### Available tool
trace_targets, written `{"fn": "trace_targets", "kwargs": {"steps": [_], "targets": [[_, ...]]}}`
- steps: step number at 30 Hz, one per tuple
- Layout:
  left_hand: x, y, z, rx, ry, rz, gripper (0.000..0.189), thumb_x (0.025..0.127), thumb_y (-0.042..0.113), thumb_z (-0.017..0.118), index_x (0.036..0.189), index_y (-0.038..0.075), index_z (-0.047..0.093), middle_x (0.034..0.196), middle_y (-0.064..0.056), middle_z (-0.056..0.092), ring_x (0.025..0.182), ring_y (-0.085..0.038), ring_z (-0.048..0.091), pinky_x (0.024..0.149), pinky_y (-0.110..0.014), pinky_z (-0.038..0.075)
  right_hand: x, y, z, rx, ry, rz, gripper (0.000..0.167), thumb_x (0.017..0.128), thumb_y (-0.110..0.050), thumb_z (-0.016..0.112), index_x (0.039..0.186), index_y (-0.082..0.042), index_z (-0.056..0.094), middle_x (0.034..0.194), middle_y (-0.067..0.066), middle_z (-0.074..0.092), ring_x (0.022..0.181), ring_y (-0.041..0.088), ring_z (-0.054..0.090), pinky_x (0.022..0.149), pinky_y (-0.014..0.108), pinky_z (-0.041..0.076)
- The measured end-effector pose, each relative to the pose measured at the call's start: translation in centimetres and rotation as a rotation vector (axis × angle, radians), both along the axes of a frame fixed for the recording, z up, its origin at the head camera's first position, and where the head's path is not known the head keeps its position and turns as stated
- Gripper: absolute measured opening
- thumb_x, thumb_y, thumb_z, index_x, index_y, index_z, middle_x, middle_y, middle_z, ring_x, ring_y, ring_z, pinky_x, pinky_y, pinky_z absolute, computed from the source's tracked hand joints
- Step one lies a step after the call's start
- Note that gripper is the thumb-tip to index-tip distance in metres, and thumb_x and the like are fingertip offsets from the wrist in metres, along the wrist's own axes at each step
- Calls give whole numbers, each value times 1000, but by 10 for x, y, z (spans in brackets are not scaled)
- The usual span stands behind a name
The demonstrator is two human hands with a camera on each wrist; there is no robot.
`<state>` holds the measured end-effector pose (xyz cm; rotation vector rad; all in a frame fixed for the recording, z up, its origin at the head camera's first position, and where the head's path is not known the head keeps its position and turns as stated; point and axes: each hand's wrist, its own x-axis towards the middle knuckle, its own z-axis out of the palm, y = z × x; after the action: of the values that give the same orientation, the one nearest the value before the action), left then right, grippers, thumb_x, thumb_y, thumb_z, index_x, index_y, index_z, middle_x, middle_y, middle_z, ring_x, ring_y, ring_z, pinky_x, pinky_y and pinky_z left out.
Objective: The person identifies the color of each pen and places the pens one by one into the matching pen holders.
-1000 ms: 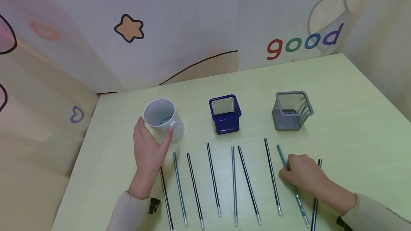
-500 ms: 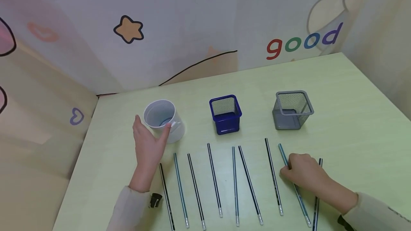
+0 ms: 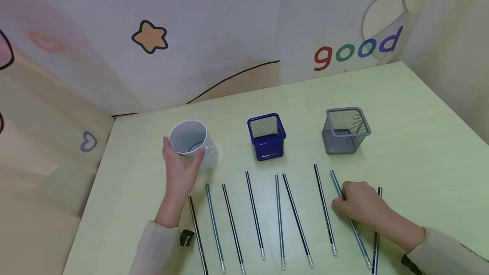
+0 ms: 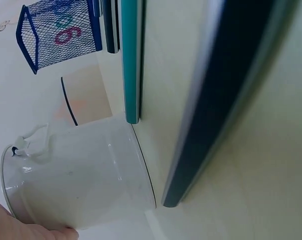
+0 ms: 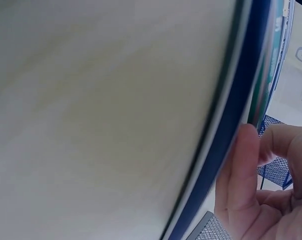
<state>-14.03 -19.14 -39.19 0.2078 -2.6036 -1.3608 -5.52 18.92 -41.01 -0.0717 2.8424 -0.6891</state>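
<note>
A white mug stands upright at the left of the table. My left hand is spread about its near side, thumb by the handle and fingers along the left wall, fairly straight. In the left wrist view, this hand's fingers lie against the mug. My right hand pinches a teal pencil, which lies slanted on the table with its eraser end towards me. A striped dark pencil passes partly under the right wrist. The right fingertips' contact is partly hidden from above.
Several dark and teal pencils, such as one dark pencil and one teal pencil, lie in a spaced row. Behind them stand a blue mesh pencil holder and a grey mesh pencil holder. A printed wall covering borders the table's back.
My left hand's fingers eased slightly off the mug, then came a little nearer again. The right hand keeps its pinch on the teal pencil, almost still. The head view shifted slightly.
</note>
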Motion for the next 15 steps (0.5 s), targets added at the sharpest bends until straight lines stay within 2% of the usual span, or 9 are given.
{"fn": "trace_targets", "kwargs": {"steps": [15], "targets": [[-3,-1,0,4,10,-9,100,89,37,64,150,1,-7,153,-24,9,140,-37,20,115,-53,21,2,1,2,-7,-27,-6,16,74,-10,56,63,-9,43,54,-1,37,49,13,36,46,26,29]]}}
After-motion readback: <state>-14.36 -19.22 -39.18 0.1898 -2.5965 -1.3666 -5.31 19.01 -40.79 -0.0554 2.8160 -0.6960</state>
